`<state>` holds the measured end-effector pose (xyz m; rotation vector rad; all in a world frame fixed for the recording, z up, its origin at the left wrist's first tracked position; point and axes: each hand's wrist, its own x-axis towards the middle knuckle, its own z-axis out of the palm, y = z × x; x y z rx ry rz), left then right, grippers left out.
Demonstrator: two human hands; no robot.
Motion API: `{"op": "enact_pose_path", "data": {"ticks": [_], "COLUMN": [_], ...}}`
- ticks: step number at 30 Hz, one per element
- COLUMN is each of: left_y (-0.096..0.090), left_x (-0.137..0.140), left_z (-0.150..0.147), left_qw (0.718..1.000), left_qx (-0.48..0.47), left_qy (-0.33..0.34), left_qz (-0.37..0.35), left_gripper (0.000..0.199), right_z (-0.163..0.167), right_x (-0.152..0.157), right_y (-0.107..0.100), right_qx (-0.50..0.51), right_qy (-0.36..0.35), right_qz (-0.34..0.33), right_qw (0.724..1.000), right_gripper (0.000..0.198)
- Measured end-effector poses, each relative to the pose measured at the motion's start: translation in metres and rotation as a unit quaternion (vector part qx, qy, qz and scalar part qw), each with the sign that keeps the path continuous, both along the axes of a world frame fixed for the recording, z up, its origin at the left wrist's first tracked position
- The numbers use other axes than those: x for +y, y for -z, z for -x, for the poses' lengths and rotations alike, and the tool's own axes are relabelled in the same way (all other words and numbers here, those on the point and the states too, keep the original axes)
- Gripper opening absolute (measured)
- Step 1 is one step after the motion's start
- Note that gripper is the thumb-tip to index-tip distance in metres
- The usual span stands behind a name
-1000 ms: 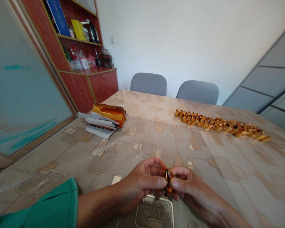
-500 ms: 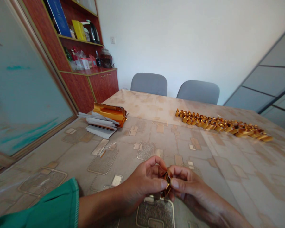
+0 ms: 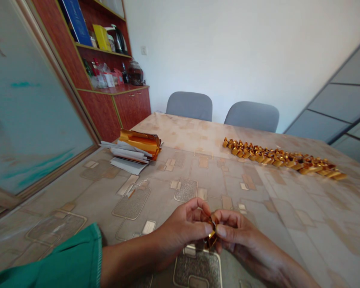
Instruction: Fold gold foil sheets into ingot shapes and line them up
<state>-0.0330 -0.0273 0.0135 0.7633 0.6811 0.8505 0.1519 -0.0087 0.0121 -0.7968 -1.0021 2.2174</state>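
Observation:
A small piece of folded gold foil paper (image 3: pixel 211 239) is pinched between both hands, above the near part of the table. My left hand (image 3: pixel 187 224) grips its left side with thumb and fingers. From the right, my right hand (image 3: pixel 238 232) pinches the same piece, the two thumbs almost meeting. Fingers cover much of the foil, so its full shape is hidden. Farther off on the right lie rows of folded gold foil pieces (image 3: pixel 276 157). A stack of gold foil sheets (image 3: pixel 139 143) with white paper sheets (image 3: pixel 127 154) rests at the left.
A patterned cloth covers the table (image 3: pixel 162 192). Two grey chairs (image 3: pixel 189 106) stand at its far side. Behind on the left is a red-brown cabinet (image 3: pixel 102 108) holding a kettle, bottles and boxes. A frosted glass door (image 3: pixel 33 112) borders the left.
Both hands keep their pinch on the gold foil paper, with only a slight shift of the thumbs and the piece. The whole view has moved a little.

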Motion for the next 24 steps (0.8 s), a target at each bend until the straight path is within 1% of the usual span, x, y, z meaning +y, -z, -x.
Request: {"op": "enact_pose_path", "data": {"ticks": [3, 10, 14, 18, 20, 24], "left_y": [0.0008, -0.0018, -0.0044, -0.0036, -0.0027, -0.0043], "left_x": [0.0008, 0.0003, -0.0008, 0.0001, 0.0009, 0.0015], "left_z": [0.0017, 0.0008, 0.0, -0.0015, -0.0013, 0.0023], "left_qw": [0.999, 0.999, 1.0, 1.0, 0.999, 0.999], "left_qx": [-0.03, -0.015, -0.016, 0.022, 0.029, -0.015], "left_qy": [0.025, 0.034, 0.025, 0.004, 0.0, 0.013], "left_qz": [-0.004, 0.004, 0.008, 0.009, 0.019, 0.039], "left_gripper": [0.036, 0.035, 0.035, 0.032, 0.029, 0.031], "right_z": [-0.0005, -0.0001, -0.0002, 0.0011, 0.0021, 0.003], "right_x": [0.0011, 0.0003, -0.0002, 0.0001, 0.0007, 0.0016], "right_y": [-0.0004, -0.002, -0.0005, 0.0004, 0.0008, 0.0019], "right_qx": [0.012, -0.004, -0.002, -0.016, -0.03, -0.031], "right_qy": [0.001, -0.02, -0.005, -0.013, -0.005, 0.016], "right_qz": [0.002, -0.02, -0.014, -0.03, -0.032, -0.029], "right_qw": [1.0, 1.0, 1.0, 0.999, 0.999, 0.999], "right_gripper": [0.025, 0.028, 0.027, 0.029, 0.03, 0.027]}}
